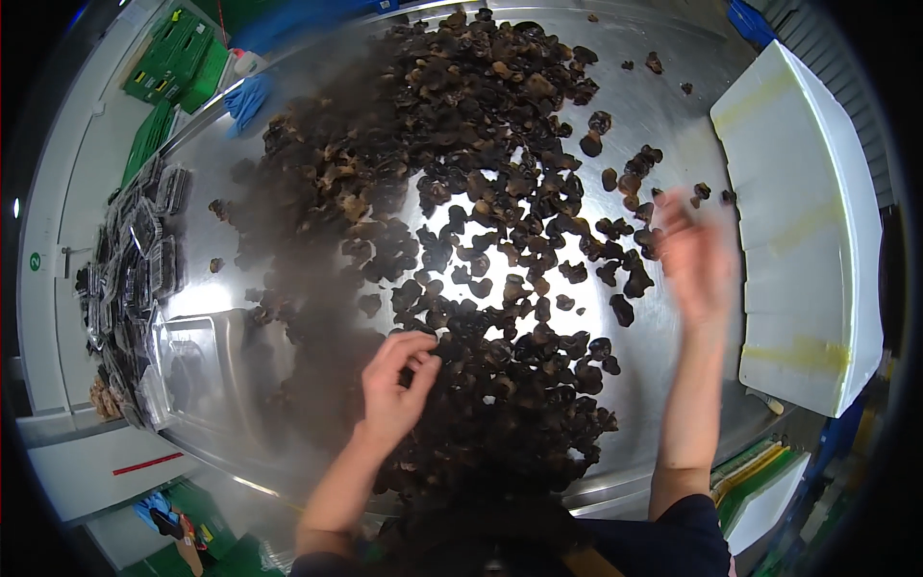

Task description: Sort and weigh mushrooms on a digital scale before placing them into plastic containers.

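Dark brown, ear-shaped fungus pieces, apparently wood ear mushrooms, lie heaped and scattered over a stainless steel table. Over the near part of the heap is my left hand, its fingers curled inward against the thumb; a dark piece shows between them. My right hand is raised at the right, near a few loose pieces, and is blurred by motion. Whether it holds anything is unclear. A grey smear in the picture blurs the left part of the heap.
White foam boxes with yellow tape line the right edge. Clear plastic punnets are piled at the left beside a clear tray or lid. A blue glove lies at the upper left, near green crates. A brush-like handle shows lower right.
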`<state>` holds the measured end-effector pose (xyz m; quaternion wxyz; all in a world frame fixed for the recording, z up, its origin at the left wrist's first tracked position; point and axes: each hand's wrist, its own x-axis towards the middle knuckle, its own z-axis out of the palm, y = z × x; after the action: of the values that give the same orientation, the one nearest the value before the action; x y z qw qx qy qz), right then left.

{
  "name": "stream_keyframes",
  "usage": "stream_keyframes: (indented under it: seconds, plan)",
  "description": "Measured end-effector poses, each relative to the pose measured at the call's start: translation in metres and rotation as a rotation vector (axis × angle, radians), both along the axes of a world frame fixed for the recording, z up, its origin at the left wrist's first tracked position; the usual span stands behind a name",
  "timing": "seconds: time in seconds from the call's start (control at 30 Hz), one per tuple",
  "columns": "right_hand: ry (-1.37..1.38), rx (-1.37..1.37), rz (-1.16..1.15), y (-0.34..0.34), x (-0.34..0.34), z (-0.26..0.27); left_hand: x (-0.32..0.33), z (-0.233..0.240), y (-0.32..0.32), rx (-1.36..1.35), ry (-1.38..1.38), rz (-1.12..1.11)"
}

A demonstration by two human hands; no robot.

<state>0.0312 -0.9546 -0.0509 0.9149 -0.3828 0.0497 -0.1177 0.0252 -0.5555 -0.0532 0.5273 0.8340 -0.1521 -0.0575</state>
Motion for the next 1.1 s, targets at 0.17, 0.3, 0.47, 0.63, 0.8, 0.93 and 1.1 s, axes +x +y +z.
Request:
stream_keyframes:
  seconds: [0.17, 0.3, 0.47, 0.63, 0.8, 0.93, 1.1]
  plan:
    - [-0.688, 0.370, -0.149, -0.107, -0.014, 0.089, 0.036, -0.014, 0.051, -0.014, 0.026, 0.166]
    - [-0.109, -0.053, -0.440, -0.038, 0.040, 0.019, 0.080, -0.036, 0.098, 0.055, -0.042, 0.256]
    - [0.309, -0.782, 0.031, 0.141, 0.108, -0.006, 0.144, -0.014, 0.098, -0.144, 0.151, 0.504]
    - [0.119, -1.170, 0.213, 0.223, 0.200, -0.018, 0.225, -0.041, 0.158, 0.115, -0.174, 0.454]
    - [0.023, -1.691, -0.157, 0.244, 0.299, -0.030, 0.286, -0.059, 0.186, 0.243, -0.224, 0.380]
    - [0.172, -1.935, -0.172, 0.275, 0.345, -0.026, 0.290, -0.058, 0.192, 0.137, -0.169, 0.406]
    - [0.238, -1.719, -0.222, 0.263, 0.342, -0.048, 0.276, -0.070, 0.199, -0.049, -0.134, 0.486]
